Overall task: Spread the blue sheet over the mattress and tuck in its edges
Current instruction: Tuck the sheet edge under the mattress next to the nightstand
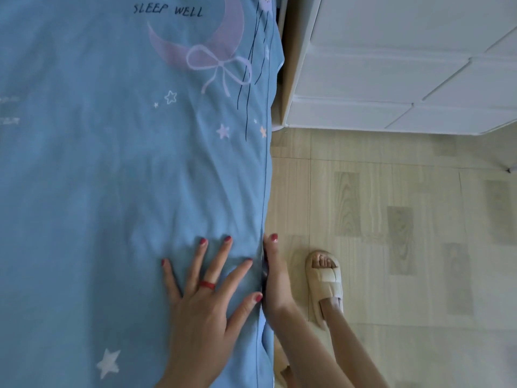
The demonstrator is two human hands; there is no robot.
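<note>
Pressing flat on the blue sheet (112,177), the left hand (205,306) lies palm down with its fingers straight and spread, a red ring (207,284) on one of them. Just to its right, the right hand (275,278) sits at the side edge of the bed, its thumb pointing forward along that edge and the rest of its fingers hidden down between the sheet and the side of the bed; how they lie there cannot be told. The two hands are close together, the left thumb nearly touching the right hand's edge.

The sheet covers the bed surface to the left of and ahead of both hands, with soft creases fanning forward from the left fingertips. A white star (107,362) is printed behind and to the left of the left hand.

Right of the right hand, a foot in a beige slipper (326,287) stands on the wood-pattern floor (405,247).

Farther ahead of the hands, small stars, a pink crescent moon (221,43) with a bow and the words "SLEEP WELL" (167,9) mark the sheet. Ahead and to the right stands a white cabinet (391,65), just beside the far end of the bed.
</note>
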